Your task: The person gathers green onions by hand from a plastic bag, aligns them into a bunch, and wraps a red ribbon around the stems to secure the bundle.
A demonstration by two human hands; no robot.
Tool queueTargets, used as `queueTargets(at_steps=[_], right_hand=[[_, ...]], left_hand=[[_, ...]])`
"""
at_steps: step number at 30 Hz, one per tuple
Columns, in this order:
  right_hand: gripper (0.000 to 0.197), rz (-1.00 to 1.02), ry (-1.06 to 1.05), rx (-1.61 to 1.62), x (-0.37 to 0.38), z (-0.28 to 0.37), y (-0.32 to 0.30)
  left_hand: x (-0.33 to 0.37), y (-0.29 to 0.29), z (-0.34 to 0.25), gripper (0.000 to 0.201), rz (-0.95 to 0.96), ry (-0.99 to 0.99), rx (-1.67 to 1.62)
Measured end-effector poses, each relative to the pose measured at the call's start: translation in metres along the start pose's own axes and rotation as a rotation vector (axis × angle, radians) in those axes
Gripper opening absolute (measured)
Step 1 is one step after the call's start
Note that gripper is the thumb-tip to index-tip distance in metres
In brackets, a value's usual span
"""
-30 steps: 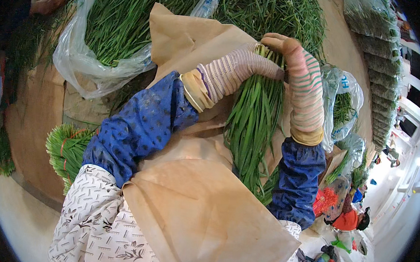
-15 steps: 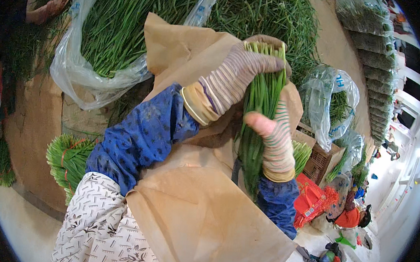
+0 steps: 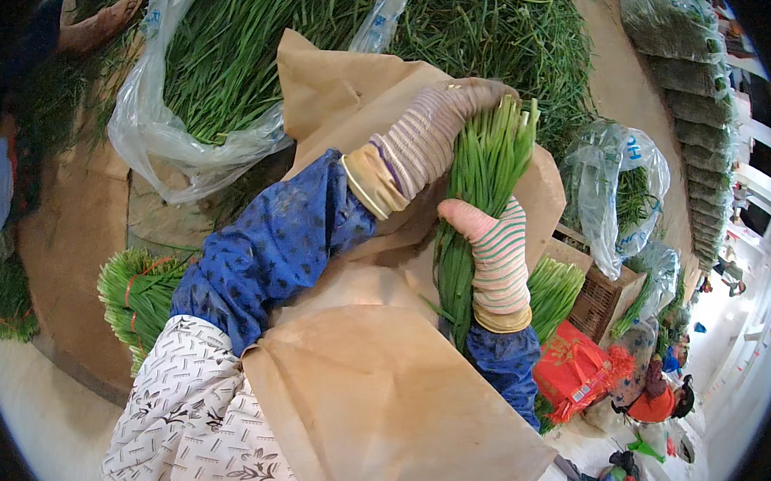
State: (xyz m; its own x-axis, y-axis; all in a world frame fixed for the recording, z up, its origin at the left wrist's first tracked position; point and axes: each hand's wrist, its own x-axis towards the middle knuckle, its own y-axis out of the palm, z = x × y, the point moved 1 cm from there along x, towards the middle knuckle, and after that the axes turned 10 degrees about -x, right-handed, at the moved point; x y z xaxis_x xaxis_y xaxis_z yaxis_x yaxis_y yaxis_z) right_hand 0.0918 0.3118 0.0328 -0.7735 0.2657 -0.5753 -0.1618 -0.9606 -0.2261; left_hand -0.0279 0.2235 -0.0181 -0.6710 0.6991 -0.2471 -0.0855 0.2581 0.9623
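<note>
My right hand [image 3: 495, 248], in a striped glove with the thumb bare, is closed round a bunch of garlic chives [image 3: 489, 158]. The bunch stands nearly upright, its pale cut ends on top and its leaves hanging beside my blue sleeve. At the upper left of the bunch, my left hand [image 3: 447, 124] in a striped glove rests against the stems near the cut ends. Its fingers reach out toward the top, partly behind the bunch and slightly blurred. Brown paper-like sheeting [image 3: 393, 393] covers my lap beneath the hands.
Loose green leaves [image 3: 247, 52] lie beyond me in a clear plastic bag [image 3: 154, 166]. A tied bunch [image 3: 136, 290] is at my left. On the right are another bunch [image 3: 554, 288], a brown crate [image 3: 600, 300], a red bag [image 3: 569, 369] and a plastic bag of greens [image 3: 599, 197].
My left hand has come off the front of the cut ends, where its thumb lay, to their left side. The bunch's top tilts slightly right; my right hand still grips it.
</note>
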Motion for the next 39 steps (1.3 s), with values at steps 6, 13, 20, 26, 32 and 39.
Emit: queueTargets(at_steps=[6,13,20,26,32,39], right_hand=[[0.041,-0.016,-0.076,0.094,0.004,0.000,0.005],[0.028,-0.020,-0.076,0.058,0.004,-0.002,0.012],[0.044,0.014,-0.084,0.042,0.008,-0.007,0.015],[0.047,0.030,-0.078,0.050,0.007,-0.006,0.018],[0.043,0.203,-0.012,0.165,0.002,0.010,0.013],[0.041,-0.016,-0.158,0.090,-0.004,0.015,-0.059]], left_hand=[[-0.013,0.012,0.001,0.035,-0.041,0.198,0.040],[0.003,-0.011,0.002,0.021,0.072,0.076,0.197],[-0.001,0.001,-0.005,0.029,0.008,0.129,0.348],[-0.011,0.007,-0.014,0.047,-0.031,-0.053,0.342],[-0.007,-0.004,-0.015,0.053,0.225,0.053,0.343],[-0.014,0.010,-0.018,0.061,0.112,-0.003,0.167]])
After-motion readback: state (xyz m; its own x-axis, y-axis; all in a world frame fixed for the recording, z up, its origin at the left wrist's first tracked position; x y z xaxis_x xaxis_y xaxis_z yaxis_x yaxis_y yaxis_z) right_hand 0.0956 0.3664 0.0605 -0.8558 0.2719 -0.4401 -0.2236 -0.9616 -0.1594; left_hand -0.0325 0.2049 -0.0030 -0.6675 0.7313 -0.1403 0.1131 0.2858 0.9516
